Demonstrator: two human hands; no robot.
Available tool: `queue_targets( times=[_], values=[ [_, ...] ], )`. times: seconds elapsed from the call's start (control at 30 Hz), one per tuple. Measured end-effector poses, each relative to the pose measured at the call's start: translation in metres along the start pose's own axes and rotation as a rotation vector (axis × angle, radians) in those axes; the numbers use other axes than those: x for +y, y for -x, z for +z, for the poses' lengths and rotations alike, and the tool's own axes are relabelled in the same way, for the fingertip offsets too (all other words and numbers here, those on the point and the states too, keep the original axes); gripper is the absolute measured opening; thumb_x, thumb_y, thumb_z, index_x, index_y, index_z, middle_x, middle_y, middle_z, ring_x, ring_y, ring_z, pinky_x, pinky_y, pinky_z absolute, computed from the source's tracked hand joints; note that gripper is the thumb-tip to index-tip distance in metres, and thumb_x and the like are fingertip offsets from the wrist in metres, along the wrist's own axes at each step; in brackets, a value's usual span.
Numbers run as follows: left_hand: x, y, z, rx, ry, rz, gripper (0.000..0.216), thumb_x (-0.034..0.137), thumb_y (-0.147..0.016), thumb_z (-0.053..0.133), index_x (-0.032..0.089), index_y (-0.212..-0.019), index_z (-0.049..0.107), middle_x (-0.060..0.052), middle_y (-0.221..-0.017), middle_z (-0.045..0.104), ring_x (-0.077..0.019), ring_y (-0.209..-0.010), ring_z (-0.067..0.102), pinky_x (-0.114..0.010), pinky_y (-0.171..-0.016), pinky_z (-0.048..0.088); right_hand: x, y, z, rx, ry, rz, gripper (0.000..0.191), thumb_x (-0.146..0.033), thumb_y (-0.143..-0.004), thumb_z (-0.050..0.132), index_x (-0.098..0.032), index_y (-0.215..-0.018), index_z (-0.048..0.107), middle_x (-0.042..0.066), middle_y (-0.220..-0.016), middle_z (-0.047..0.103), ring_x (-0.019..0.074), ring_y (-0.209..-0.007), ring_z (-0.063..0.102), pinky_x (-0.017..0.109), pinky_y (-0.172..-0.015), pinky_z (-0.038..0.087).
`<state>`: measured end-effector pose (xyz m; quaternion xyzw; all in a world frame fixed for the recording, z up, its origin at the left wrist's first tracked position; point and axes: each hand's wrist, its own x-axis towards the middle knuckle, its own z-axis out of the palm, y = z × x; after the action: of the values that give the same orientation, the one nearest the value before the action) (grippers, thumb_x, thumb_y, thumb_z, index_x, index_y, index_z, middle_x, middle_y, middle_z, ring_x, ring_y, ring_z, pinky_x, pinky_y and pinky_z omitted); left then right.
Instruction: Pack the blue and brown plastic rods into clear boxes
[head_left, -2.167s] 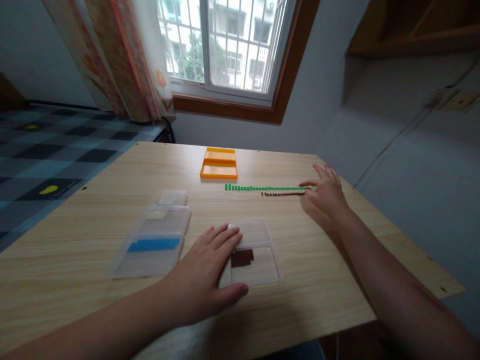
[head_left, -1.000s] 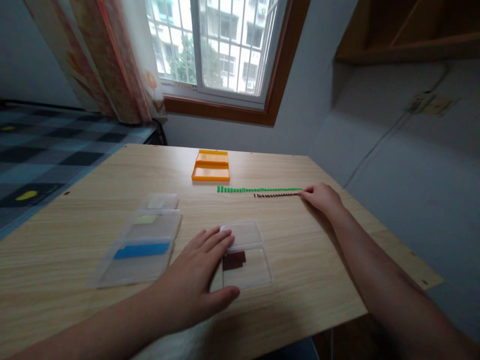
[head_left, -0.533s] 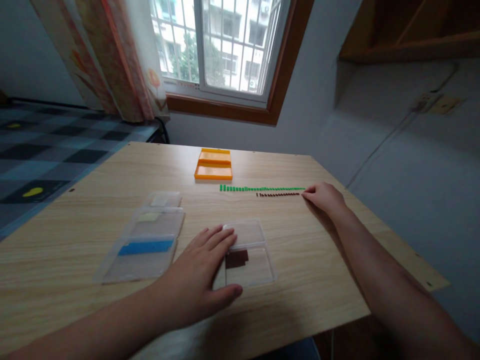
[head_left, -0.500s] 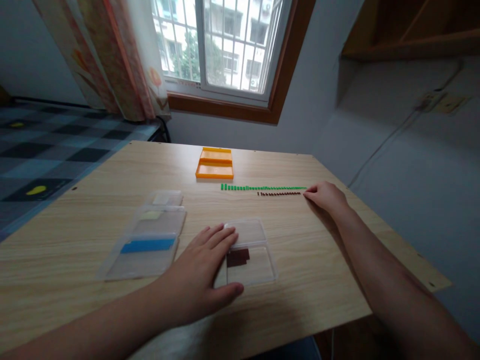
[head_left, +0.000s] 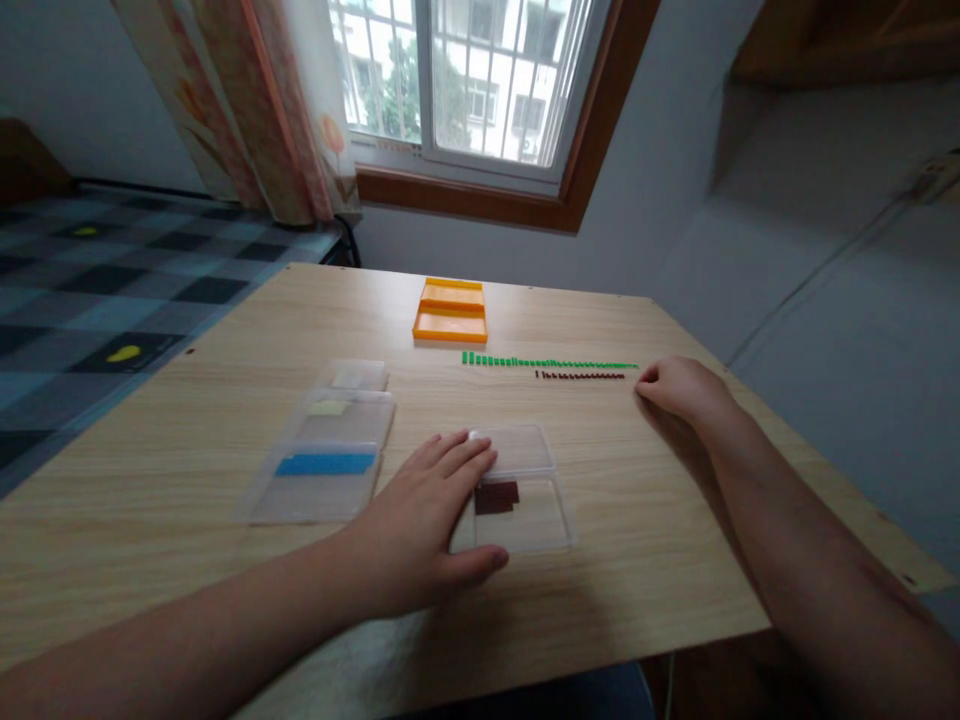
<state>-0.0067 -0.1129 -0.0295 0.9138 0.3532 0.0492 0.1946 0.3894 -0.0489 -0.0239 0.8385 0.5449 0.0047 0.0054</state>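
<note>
My left hand [head_left: 442, 510] lies with fingers stretched over the left edge of an open clear plastic case [head_left: 532, 520], thumb spread toward me. Inside the case's near half is a block of dark brown pieces [head_left: 496, 497]. My right hand [head_left: 679, 388] is closed in a pinch just past the right end of a row of small dark brown pieces [head_left: 581, 376]; whatever its fingertips hold is hidden or too small to make out. Behind that row runs a longer row of small green pieces [head_left: 525, 362].
An open orange case [head_left: 450, 308] sits at the back of the wooden table [head_left: 300, 310]. Left of my left hand lie clear plastic cases [head_left: 307, 500], with a blue strip [head_left: 326, 464] in the near one. A window, curtain and bed are beyond the table.
The view has shifted slightly, so everything on the table appears further right and higher. My right fingertips have drawn a little away from the brown row's end. My left hand stays on the case.
</note>
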Motion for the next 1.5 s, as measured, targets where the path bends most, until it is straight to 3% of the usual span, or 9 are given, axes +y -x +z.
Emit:
queue_targets(
  times=[0.17, 0.3, 0.4, 0.53, 0.7, 0.9, 1.17, 1.5],
  values=[
    [0.001, 0.000, -0.001, 0.000, 0.004, -0.002, 0.087, 0.055, -0.084, 0.072, 0.014, -0.155, 0.044, -0.017, -0.164, 0.039, -0.0376, -0.155, 0.029, -0.060, -0.126, 0.024, -0.003, 0.005, -0.006, -0.024, -0.052, -0.027, 0.018, -0.025, -0.076, 0.066, -0.018, -0.081, 0.082, 0.014, -0.080, 0.075, 0.0259, -0.075, 0.069, 0.032, -0.064, 0.042],
    [0.002, 0.000, -0.001, -0.018, 0.003, -0.015, 0.088, 0.055, -0.083, 0.072, 0.012, -0.155, 0.044, -0.017, -0.164, 0.038, -0.0376, -0.156, 0.028, -0.060, -0.126, 0.023, -0.012, 0.023, -0.026, -0.054, -0.156, -0.099, 0.022, -0.026, -0.084, 0.062, -0.017, -0.087, 0.081, 0.009, -0.073, 0.074, 0.0194, -0.063, 0.064, 0.029, -0.059, 0.040],
    [0.001, 0.000, 0.000, -0.015, 0.011, -0.011, 0.088, 0.055, -0.084, 0.072, 0.013, -0.155, 0.043, -0.017, -0.165, 0.038, -0.0370, -0.156, 0.028, -0.059, -0.126, 0.023, -0.028, 0.053, -0.044, -0.092, -0.269, -0.251, 0.024, -0.034, -0.089, 0.061, -0.020, -0.093, 0.080, 0.004, -0.077, 0.074, 0.0148, -0.062, 0.062, 0.026, -0.059, 0.042],
    [0.000, 0.000, 0.002, 0.006, 0.031, 0.009, 0.086, 0.054, -0.084, 0.073, 0.016, -0.155, 0.044, -0.017, -0.165, 0.038, -0.0375, -0.155, 0.028, -0.059, -0.126, 0.023, -0.063, 0.108, -0.056, -0.202, -0.521, -0.650, 0.016, -0.026, -0.086, 0.061, -0.021, -0.082, 0.077, 0.001, -0.076, 0.072, 0.0132, -0.064, 0.059, 0.024, -0.059, 0.042],
    [0.000, 0.001, 0.004, 0.014, 0.040, 0.000, 0.086, 0.054, -0.083, 0.074, 0.017, -0.155, 0.044, -0.016, -0.165, 0.038, -0.0381, -0.155, 0.028, -0.059, -0.126, 0.022, -0.097, 0.151, -0.049, -0.284, -0.421, -0.779, 0.016, -0.011, -0.079, 0.063, -0.020, -0.079, 0.076, 0.000, -0.075, 0.071, 0.0126, -0.065, 0.059, 0.024, -0.061, 0.038],
    [0.001, 0.000, 0.003, -0.012, 0.028, -0.011, 0.087, 0.055, -0.083, 0.074, 0.017, -0.155, 0.044, -0.015, -0.166, 0.037, -0.0377, -0.156, 0.027, -0.058, -0.127, 0.021, -0.106, 0.155, -0.035, -0.254, -0.232, -0.808, 0.019, -0.013, -0.081, 0.061, -0.021, -0.077, 0.077, 0.002, -0.079, 0.074, 0.0137, -0.065, 0.061, 0.027, -0.061, 0.033],
    [0.003, -0.001, 0.001, -0.018, 0.025, -0.021, 0.090, 0.057, -0.082, 0.076, 0.015, -0.155, 0.045, -0.016, -0.165, 0.037, -0.0381, -0.156, 0.027, -0.058, -0.127, 0.021, -0.106, 0.158, -0.036, -0.217, -0.091, -0.875, 0.024, -0.016, -0.089, 0.059, -0.023, -0.076, 0.078, 0.002, -0.080, 0.076, 0.0162, -0.070, 0.066, 0.029, -0.059, 0.030],
    [-0.006, 0.000, 0.016, 0.068, 0.024, 0.026, 0.090, 0.061, -0.081, 0.073, 0.020, -0.156, 0.043, -0.012, -0.166, 0.037, -0.0363, -0.156, 0.026, -0.055, -0.128, 0.020, -0.090, 0.151, -0.043, -0.205, -0.217, -0.931, 0.024, -0.013, -0.090, 0.062, -0.025, -0.087, 0.083, 0.002, -0.081, 0.077, 0.0149, -0.070, 0.068, 0.025, -0.062, 0.040]
  ],
)
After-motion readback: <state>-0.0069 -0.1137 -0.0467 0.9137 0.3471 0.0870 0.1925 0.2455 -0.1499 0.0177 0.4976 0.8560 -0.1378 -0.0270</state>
